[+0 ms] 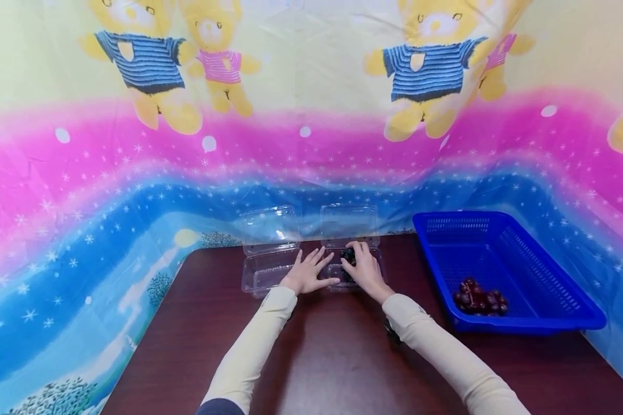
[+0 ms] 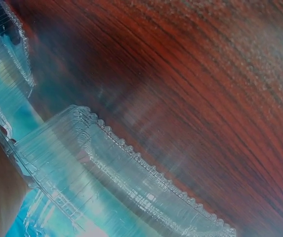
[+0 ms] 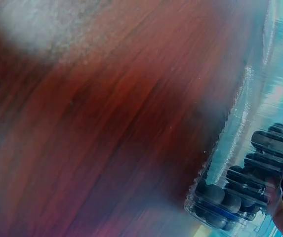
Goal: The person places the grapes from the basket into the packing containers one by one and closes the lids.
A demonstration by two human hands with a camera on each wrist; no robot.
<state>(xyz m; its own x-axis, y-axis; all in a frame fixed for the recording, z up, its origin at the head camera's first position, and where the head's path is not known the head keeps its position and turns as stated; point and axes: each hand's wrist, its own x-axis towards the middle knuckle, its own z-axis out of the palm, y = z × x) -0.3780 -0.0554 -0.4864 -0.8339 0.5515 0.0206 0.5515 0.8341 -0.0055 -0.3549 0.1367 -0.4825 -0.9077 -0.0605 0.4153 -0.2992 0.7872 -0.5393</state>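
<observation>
Two clear plastic clamshell boxes stand side by side near the back of the table, lids raised. My right hand (image 1: 366,271) is over the right box (image 1: 349,223), its fingers and thumb curled round a bunch of dark grapes (image 1: 348,255). More dark grapes (image 3: 213,195) show through that box's ridged wall in the right wrist view. With fingers spread, my left hand (image 1: 307,275) lies between the boxes, its fingertips at the right box's left side. No grapes show in the left box (image 1: 262,272); its scalloped rim (image 2: 151,170) fills the left wrist view's lower part.
A blue plastic basket (image 1: 503,236) stands at the right of the dark red-brown table (image 1: 337,369), with a bunch of reddish grapes (image 1: 480,298) in its near left corner. Behind the table hangs a patterned cloth (image 1: 301,155) with printed bears, close to the raised lids.
</observation>
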